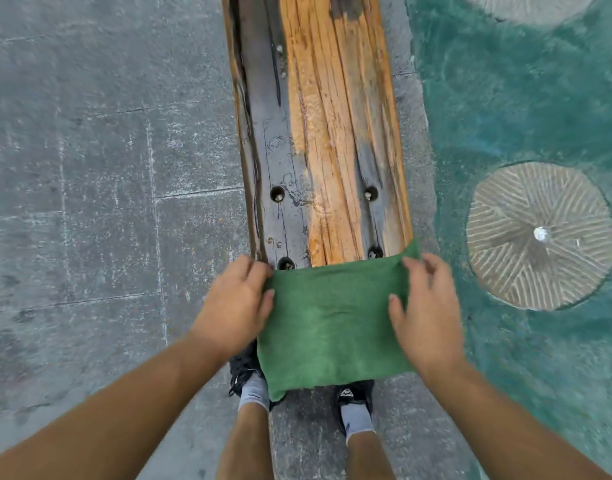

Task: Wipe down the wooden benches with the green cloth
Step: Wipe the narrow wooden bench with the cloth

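Where the person stands, ground: grey stone paving [89, 168], fills the left side and runs under the bench.
water: green-blue pool [522, 116] on the right, along a stone kerb just beside the bench.
bench: long wooden bench [332, 133] runs straight away from the person. Orange grain down the middle, dark wet-looking strips on the left and along part of the right edge.
stone discs: one round grooved disc [540, 237] in the water to the right of the bench. A second disc [526, 5] is cut off at the top edge.
task item: green cloth [332, 323] spread flat over the near end of the bench, hiding that end. Its near edge hangs above the shoes.
left hand [235, 306]: at the cloth's left edge, fingers curled, thumb on top, gripping it.
right hand [425, 317]: at the cloth's right edge, thumb on top, fingers bent over the far corner, holding it.
shoes: black shoes [354, 393] with grey socks, on the paving below the cloth.
bolt holes: four dark holes [277, 194] in the bench, just beyond the cloth.
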`<state>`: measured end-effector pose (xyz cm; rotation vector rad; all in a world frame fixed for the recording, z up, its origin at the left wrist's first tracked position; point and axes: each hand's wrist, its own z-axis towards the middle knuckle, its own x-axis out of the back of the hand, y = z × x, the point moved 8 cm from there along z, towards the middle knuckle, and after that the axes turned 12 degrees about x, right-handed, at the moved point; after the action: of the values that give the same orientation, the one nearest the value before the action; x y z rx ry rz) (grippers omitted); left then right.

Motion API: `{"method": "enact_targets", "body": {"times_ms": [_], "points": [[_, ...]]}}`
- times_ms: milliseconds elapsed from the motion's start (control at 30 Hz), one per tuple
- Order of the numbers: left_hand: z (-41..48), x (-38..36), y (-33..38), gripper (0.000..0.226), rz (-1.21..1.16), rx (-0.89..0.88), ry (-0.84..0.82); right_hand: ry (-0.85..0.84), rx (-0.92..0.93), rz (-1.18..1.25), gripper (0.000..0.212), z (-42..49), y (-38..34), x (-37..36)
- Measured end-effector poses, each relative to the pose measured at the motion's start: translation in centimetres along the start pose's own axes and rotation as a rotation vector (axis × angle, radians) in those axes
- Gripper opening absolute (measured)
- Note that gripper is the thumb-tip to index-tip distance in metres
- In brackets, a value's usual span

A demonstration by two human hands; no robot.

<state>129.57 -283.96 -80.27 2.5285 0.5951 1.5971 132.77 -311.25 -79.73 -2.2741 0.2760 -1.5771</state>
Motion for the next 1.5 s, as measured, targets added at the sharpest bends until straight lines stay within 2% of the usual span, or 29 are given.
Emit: {"method": "enact_targets", "body": {"times_ms": [133,267,400,767,1000,1500], "points": [[-2.6,-2.0,4.5,0.039,-0.036,-0.05,0.098,-0.102,0.177,-0.185,0.076,-2.3,-1.9,-3.8],[-4.0,-6.3,6.5,0.06,0.064,0.016,0.012,-0.172,0.202,-0.251,0.1,-2.4,-1.4,-7.0],[-3.5,-8.3,6.3,0.068,0.152,0.018,-0.033,-0.17,0.195,-0.309,0.107,-1.4,-1.2,-8.1],[6.4,-4.9,5.1,0.066,0.191,0.055,0.093,-0.023,0.115,-0.341,0.09,8.2,-5.1,-6.3],[11.7,-2.2,5.2,0.063,0.2,0.039,0.165,0.027,0.174,-0.354,0.08,14.2,-7.1,-5.4],[22.6,4.1,5.8,0.061,0.195,-0.032,0.211,0.06,0.239,-0.367,0.065,25.5,-10.5,-2.7]]}}
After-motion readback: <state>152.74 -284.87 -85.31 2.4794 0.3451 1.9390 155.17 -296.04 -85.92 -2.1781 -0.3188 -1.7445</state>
